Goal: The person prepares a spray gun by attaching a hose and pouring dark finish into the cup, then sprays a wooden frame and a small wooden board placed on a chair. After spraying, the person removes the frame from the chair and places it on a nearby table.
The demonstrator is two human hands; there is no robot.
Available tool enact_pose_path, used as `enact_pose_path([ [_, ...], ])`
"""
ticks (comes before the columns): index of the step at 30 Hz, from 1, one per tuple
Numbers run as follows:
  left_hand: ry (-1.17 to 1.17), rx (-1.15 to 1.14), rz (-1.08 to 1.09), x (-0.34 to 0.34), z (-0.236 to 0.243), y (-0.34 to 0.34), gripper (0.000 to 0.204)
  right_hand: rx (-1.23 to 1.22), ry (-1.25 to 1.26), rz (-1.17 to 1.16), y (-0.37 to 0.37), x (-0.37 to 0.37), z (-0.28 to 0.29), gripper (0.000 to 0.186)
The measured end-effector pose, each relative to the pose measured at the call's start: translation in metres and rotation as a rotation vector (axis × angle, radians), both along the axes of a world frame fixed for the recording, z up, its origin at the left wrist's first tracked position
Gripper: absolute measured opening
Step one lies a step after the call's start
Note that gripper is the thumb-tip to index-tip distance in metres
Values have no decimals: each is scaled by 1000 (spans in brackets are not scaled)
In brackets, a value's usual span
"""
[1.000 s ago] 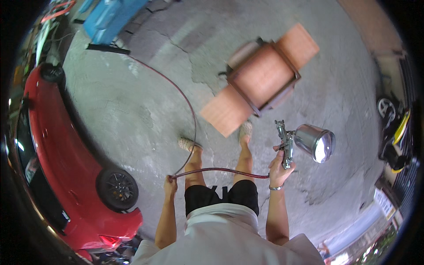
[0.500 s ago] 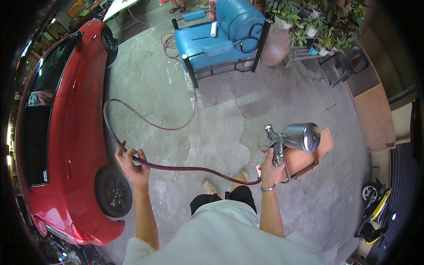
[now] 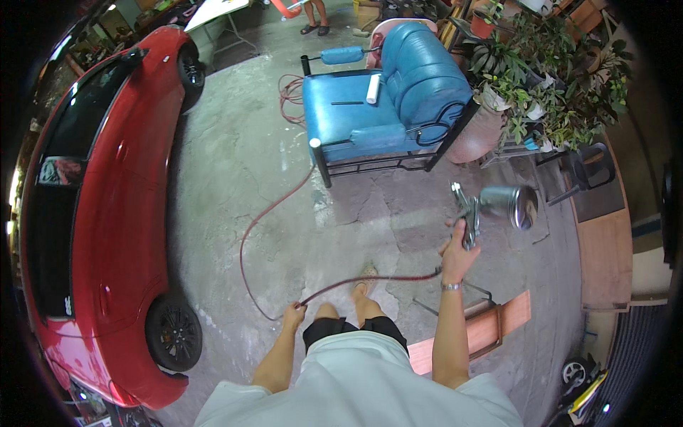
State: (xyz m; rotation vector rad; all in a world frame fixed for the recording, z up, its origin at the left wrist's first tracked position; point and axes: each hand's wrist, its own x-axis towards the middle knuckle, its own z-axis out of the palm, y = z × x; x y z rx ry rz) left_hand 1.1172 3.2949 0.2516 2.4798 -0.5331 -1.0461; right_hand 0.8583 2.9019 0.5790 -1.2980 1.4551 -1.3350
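Observation:
My right hand [image 3: 459, 257] is wrapped around the grip of a metal paint spray gun [image 3: 469, 213]. The gun's shiny silver cup [image 3: 506, 205] sticks out to the right, slightly blurred. From the bottom of the grip, a dark red air hose [image 3: 370, 279] runs left across the front of my legs. Low by my left knee, my left hand [image 3: 293, 314] is closed on this hose. Beyond it the hose curves over the floor toward a blue padded armchair [image 3: 348, 107] with a black metal frame, which stands ahead of me.
A red car [image 3: 121, 206] lines the left side. Below my right forearm lies a wooden board [image 3: 514, 313] with a metal-legged frame. Potted plants [image 3: 555, 92], a large clay jar [image 3: 475, 135] and a dark plastic chair [image 3: 587, 171] stand at the right. A person's legs [image 3: 315, 16] show at the back.
My left hand has come down and inward from beside the car, its fingers now closed on the hose. My right hand has carried the spray gun forward, away from the wooden board.

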Motion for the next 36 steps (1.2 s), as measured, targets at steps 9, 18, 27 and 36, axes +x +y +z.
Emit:
enact_pose_path([
  [9, 159, -44, -112, -23, -19, -295, 47, -154, 104, 172, -263, 50, 36, 33],
  [18, 123, -80, -222, -12, 10, -494, 44, -154, 197, 224, -461, 82, 67, 39],
  [27, 112, 335, -72, -24, -65, -538, 53, -150, 95, 504, -582, 147, -19, 28],
  [36, 696, 322, 419, -142, -10, -436, 43, -104, 159, 673, -578, 125, -62, 27],
])
